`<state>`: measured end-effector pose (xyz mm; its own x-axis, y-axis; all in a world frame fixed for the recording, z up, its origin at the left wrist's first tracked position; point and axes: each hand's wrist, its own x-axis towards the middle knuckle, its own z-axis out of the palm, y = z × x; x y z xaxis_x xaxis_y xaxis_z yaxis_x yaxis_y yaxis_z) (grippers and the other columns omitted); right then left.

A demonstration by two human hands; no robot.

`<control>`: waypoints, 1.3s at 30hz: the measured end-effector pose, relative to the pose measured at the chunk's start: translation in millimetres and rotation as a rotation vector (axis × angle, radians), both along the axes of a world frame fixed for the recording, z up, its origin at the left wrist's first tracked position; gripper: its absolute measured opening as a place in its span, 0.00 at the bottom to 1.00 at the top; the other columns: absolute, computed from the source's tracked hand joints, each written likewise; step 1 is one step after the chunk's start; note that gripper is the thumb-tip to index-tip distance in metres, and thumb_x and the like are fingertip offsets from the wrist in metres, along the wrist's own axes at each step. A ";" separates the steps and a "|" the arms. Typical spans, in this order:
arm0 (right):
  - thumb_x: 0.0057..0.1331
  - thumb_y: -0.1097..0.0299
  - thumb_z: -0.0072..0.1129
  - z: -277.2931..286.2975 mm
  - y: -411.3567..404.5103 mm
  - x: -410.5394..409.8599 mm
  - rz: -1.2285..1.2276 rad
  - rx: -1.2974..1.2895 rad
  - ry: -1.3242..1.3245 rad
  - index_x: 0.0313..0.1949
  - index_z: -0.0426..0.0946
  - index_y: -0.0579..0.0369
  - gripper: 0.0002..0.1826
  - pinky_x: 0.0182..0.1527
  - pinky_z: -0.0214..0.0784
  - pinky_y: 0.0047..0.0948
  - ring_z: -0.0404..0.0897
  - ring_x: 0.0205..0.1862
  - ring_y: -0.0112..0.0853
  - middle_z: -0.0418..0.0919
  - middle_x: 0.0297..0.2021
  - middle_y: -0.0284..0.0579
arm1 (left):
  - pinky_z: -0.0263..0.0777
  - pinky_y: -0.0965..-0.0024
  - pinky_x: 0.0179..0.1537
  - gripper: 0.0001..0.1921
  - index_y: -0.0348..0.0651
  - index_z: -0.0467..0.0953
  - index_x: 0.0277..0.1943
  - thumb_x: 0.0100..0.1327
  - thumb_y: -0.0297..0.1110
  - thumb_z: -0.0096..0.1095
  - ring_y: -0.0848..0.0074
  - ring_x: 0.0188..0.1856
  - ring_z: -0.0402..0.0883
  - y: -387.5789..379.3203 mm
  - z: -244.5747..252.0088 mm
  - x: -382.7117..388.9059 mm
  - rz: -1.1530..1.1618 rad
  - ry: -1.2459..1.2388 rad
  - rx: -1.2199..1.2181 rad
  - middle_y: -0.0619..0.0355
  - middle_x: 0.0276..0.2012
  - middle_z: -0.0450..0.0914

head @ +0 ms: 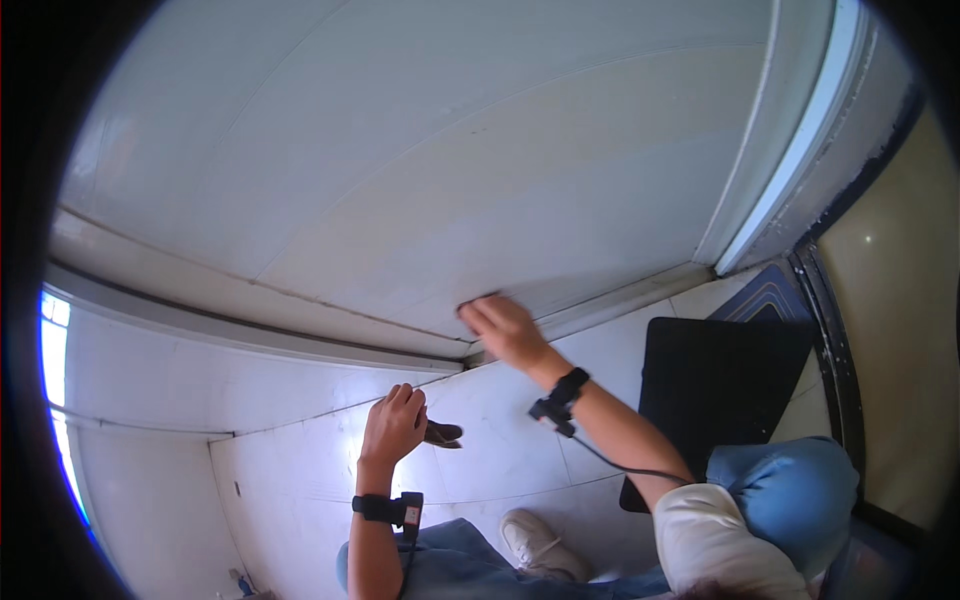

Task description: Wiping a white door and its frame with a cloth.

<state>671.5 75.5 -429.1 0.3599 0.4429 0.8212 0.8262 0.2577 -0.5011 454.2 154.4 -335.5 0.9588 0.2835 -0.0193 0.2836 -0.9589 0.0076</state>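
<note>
My left hand (pixel 394 424) is raised over the white tiled floor, its fingers closed around a dark brown object (pixel 442 433) whose split end sticks out to the right; its kind is unclear. Against the lower part of a smooth white wall panel (pixel 480 187) is my right hand (pixel 504 326), fingers bent towards the surface. A thin dark edge shows at the right fingertips, too blurred to name. Both wrists wear black straps with small cabled devices.
A black mat or board (pixel 720 382) lies on the floor at right, partly over a blue patterned mat (pixel 769 296). Beyond them runs a dark threshold (pixel 832 352). A pale ledge (pixel 247 322) crosses the left. My white shoe (pixel 536 540) is below.
</note>
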 end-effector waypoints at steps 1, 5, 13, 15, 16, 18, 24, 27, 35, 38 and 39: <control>0.45 0.80 0.59 -3.7 -17.1 15.2 -0.112 0.049 -0.046 0.37 0.74 0.54 0.17 0.35 0.71 0.33 0.76 0.32 0.36 0.75 0.31 0.39 | 0.73 0.63 0.31 0.06 0.38 0.70 0.28 0.50 0.23 0.61 0.63 0.32 0.75 -0.4 -2.1 2.8 -0.007 0.000 -0.008 0.55 0.26 0.70; 0.56 0.78 0.61 -46.6 -95.8 107.4 -0.337 0.098 0.319 0.37 0.75 0.56 0.09 0.35 0.71 0.32 0.77 0.33 0.37 0.77 0.34 0.43 | 0.73 0.64 0.31 0.06 0.39 0.70 0.28 0.50 0.23 0.62 0.63 0.31 0.75 -13.1 -3.5 30.9 -0.074 -0.008 -0.058 0.55 0.26 0.71; 0.58 0.80 0.57 -32.7 -96.8 104.8 -0.415 0.127 0.320 0.39 0.73 0.57 0.09 0.37 0.69 0.35 0.77 0.36 0.41 0.76 0.35 0.46 | 0.72 0.63 0.29 0.06 0.38 0.70 0.27 0.49 0.22 0.61 0.63 0.29 0.75 -26.6 11.1 18.5 -0.020 -0.004 -0.101 0.55 0.25 0.70; 0.54 0.80 0.57 -45.7 -80.2 84.3 -0.192 0.008 0.131 0.38 0.73 0.56 0.11 0.40 0.68 0.37 0.75 0.37 0.43 0.75 0.34 0.46 | 0.72 0.63 0.28 0.06 0.38 0.70 0.27 0.48 0.22 0.61 0.62 0.29 0.75 -26.2 12.2 14.7 -0.025 0.013 -0.108 0.55 0.24 0.71; 0.55 0.80 0.57 -38.2 -71.5 70.9 -0.168 -0.027 0.161 0.37 0.73 0.56 0.10 0.40 0.68 0.37 0.75 0.37 0.43 0.75 0.33 0.46 | 0.72 0.63 0.29 0.06 0.38 0.70 0.27 0.48 0.22 0.61 0.62 0.29 0.75 -24.9 10.7 11.5 -0.020 0.034 -0.114 0.55 0.24 0.71; 0.55 0.80 0.58 -34.2 -79.5 75.2 -0.235 0.039 0.237 0.37 0.73 0.57 0.09 0.39 0.68 0.36 0.75 0.36 0.43 0.75 0.32 0.46 | 0.73 0.63 0.29 0.06 0.39 0.70 0.27 0.48 0.23 0.62 0.63 0.29 0.75 -26.1 4.8 18.4 -0.021 0.078 -0.122 0.55 0.25 0.71; 0.64 0.78 0.53 -16.0 -114.2 122.9 -0.652 0.188 0.602 0.42 0.68 0.61 0.08 0.36 0.68 0.28 0.74 0.36 0.35 0.70 0.36 0.45 | 0.73 0.63 0.30 0.05 0.39 0.70 0.27 0.49 0.23 0.61 0.62 0.30 0.75 -27.5 -3.8 44.8 -0.051 0.062 -0.131 0.55 0.25 0.72; 0.63 0.79 0.53 -18.0 -112.5 121.9 -0.749 0.231 0.495 0.44 0.67 0.60 0.10 0.36 0.68 0.27 0.72 0.38 0.36 0.68 0.40 0.48 | 0.73 0.63 0.28 0.05 0.39 0.71 0.27 0.49 0.23 0.61 0.60 0.27 0.76 -29.3 -11.9 52.1 -0.069 0.057 -0.136 0.54 0.25 0.73; 0.56 0.88 0.49 -43.4 -116.7 122.9 -0.812 0.240 0.746 0.42 0.69 0.59 0.14 0.41 0.68 0.29 0.73 0.38 0.37 0.70 0.38 0.46 | 0.73 0.62 0.28 0.05 0.38 0.71 0.27 0.50 0.24 0.61 0.60 0.27 0.76 -36.0 -19.1 59.7 -0.087 0.106 -0.141 0.53 0.25 0.74; 0.53 0.87 0.53 -33.2 -82.3 81.0 -0.811 0.198 0.479 0.40 0.71 0.56 0.16 0.41 0.66 0.27 0.74 0.37 0.33 0.74 0.35 0.42 | 0.73 0.63 0.28 0.05 0.38 0.71 0.27 0.49 0.24 0.61 0.60 0.27 0.76 -32.8 -21.5 54.7 -0.085 0.153 -0.129 0.54 0.25 0.74; 0.54 0.85 0.55 -34.8 -75.0 66.2 -0.741 0.141 0.417 0.40 0.73 0.56 0.14 0.39 0.67 0.28 0.75 0.38 0.34 0.74 0.37 0.43 | 0.73 0.63 0.28 0.05 0.39 0.72 0.27 0.49 0.25 0.62 0.60 0.27 0.76 -32.6 -24.2 56.0 -0.088 0.177 -0.133 0.54 0.25 0.74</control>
<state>737.7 0.6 -463.9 0.7999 -0.1217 0.5876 0.5617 -0.1925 -0.8046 510.2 121.8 -359.7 0.9579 0.1831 -0.2212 0.2075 -0.9739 0.0925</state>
